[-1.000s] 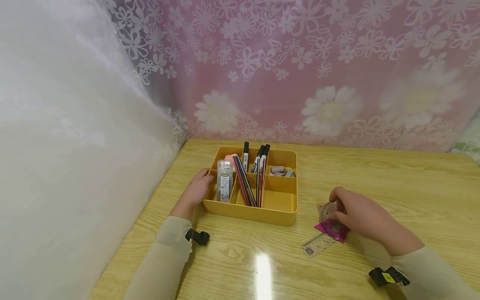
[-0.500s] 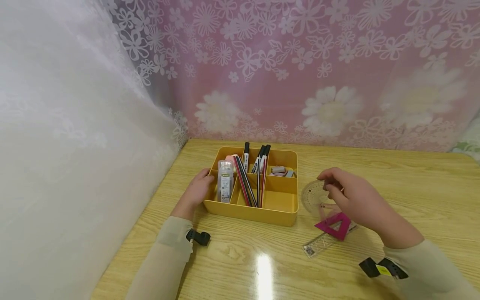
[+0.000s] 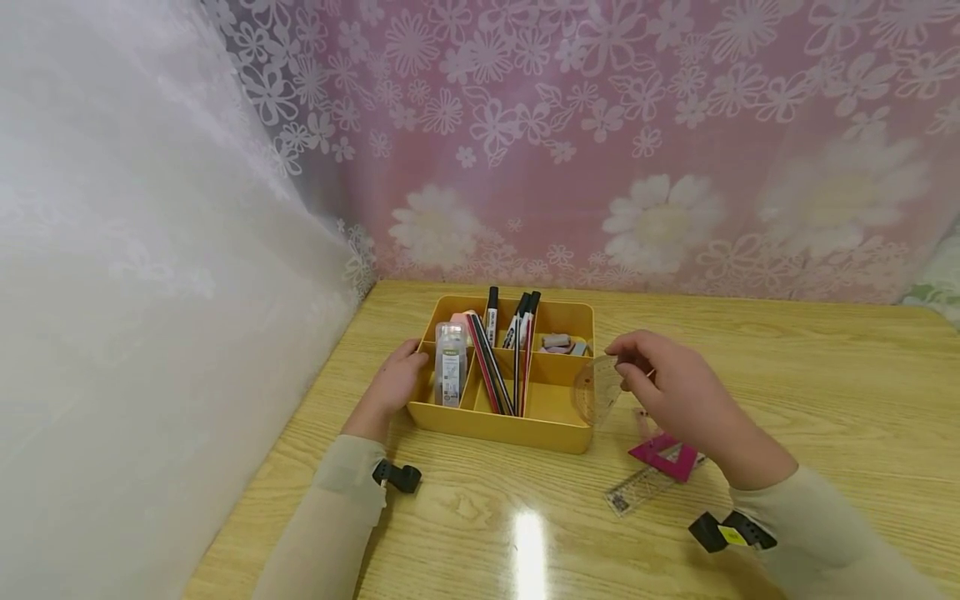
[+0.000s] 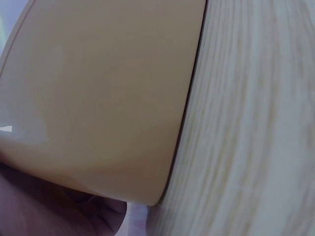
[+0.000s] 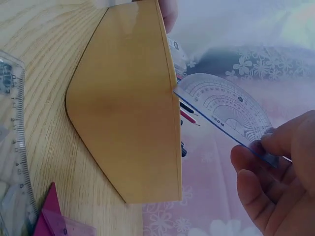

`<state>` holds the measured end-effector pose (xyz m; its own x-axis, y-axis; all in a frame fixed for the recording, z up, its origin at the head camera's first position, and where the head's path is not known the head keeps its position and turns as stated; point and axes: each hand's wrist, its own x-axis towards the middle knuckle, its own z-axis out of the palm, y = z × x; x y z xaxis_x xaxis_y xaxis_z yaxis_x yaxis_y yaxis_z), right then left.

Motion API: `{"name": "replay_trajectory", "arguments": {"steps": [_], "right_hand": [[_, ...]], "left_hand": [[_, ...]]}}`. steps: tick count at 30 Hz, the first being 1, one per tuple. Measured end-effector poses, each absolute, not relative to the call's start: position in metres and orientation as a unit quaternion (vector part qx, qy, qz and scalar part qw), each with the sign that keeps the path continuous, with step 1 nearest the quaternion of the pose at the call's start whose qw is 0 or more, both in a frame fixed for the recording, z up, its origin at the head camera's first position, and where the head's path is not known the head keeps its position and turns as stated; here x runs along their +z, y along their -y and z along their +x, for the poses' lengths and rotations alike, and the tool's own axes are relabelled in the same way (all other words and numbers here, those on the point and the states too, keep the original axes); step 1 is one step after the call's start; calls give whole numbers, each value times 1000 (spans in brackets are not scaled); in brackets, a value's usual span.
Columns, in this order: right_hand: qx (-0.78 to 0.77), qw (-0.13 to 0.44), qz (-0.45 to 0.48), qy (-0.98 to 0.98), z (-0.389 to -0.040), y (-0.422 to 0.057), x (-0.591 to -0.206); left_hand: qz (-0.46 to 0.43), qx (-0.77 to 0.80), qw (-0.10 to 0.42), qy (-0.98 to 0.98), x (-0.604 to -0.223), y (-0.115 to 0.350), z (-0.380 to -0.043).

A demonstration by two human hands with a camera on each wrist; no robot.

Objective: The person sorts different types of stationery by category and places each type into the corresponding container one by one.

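Observation:
A clear protractor (image 5: 229,105) is pinched between the thumb and fingers of my right hand (image 3: 678,396). In the head view it overlaps the right rim of a yellow compartment box (image 3: 498,427), above the front right compartment. My left hand (image 3: 395,379) grips the box's left side. Inside the box stand a clear plastic case (image 3: 451,367), several pencils (image 3: 487,367) and black-capped markers (image 3: 492,317). Erasers (image 3: 557,341) lie in the back right compartment. Below my right hand, a magenta set square (image 3: 678,467) lies over a clear ruler (image 3: 633,492).
A pale pink set square (image 3: 642,423) lies beside the magenta one, partly hidden. The wooden table (image 3: 450,525) runs back to a pink floral curtain (image 3: 525,225). A white curtain (image 3: 165,292) hangs along the left edge.
My right hand has lifted the protractor off the pile of set squares and ruler and carried it left to the box's right rim. My left hand stays on the box.

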<state>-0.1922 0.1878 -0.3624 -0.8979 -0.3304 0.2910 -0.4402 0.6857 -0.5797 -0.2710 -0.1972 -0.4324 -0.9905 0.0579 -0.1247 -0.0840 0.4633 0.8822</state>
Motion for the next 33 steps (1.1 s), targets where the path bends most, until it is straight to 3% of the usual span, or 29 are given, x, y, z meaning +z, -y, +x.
{"name": "replay_trajectory", "arguments": {"steps": [17,33], "right_hand": [[310,82,209,924,-196,-188,-366],[288,36,196,937,-196,-212,-380]], "left_hand": [[-5,521,67,-851,-436,197,-273],[-6,522,69,-850,-436,199,-273]]}}
